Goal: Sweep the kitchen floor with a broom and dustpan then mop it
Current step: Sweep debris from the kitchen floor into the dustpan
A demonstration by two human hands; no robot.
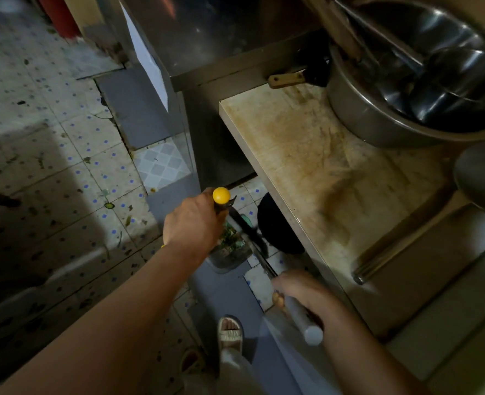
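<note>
My left hand point(194, 220) grips a long dark handle topped with a yellow knob point(221, 195). Below it the dustpan point(229, 252) rests on the tiled floor point(64, 166), holding green scraps. My right hand point(306, 297) is closed around the grey upper end of the broom handle point(304, 320). The dark broom shaft point(249, 235) runs down toward the dustpan beside the counter's edge. Its bristles are hidden or blurred near the pan.
A stained worktop point(321, 166) stands at right with a large steel basin point(406, 81) on it. A dark round bin point(278, 223) sits under the counter. Metal cabinet point(178, 52) ahead. Bits of debris dot the floor. My sandalled foot point(229, 334) is below.
</note>
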